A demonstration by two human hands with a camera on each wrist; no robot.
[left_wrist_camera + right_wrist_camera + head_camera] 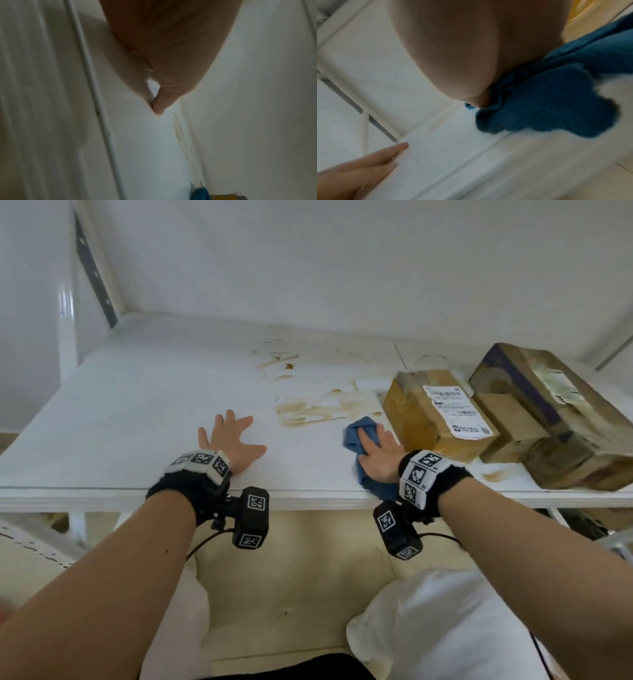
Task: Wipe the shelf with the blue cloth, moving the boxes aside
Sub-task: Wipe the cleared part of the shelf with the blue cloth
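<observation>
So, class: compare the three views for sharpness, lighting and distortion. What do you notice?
Head view: sharpest and evenly lit, though wide-angle bending curves the shelf edge. Left wrist view: dim and soft, left hand filling the top. Right wrist view: motion-blurred, the blue cloth fuzzy at its edges.

The shelf [137, 405] carries everything; the left hand [229, 440] lies flat near its front edge, about midway along; the right hand [376, 455] lies to the right, also by the front edge, on the cloth [356, 436], whose near end hangs over that edge; just right of the cloth stands the labelled box [442, 416]; the larger box [548, 412] stands at the shelf's right end, touching it; the stains [308, 409] lie behind the cloth, toward the middle.
</observation>
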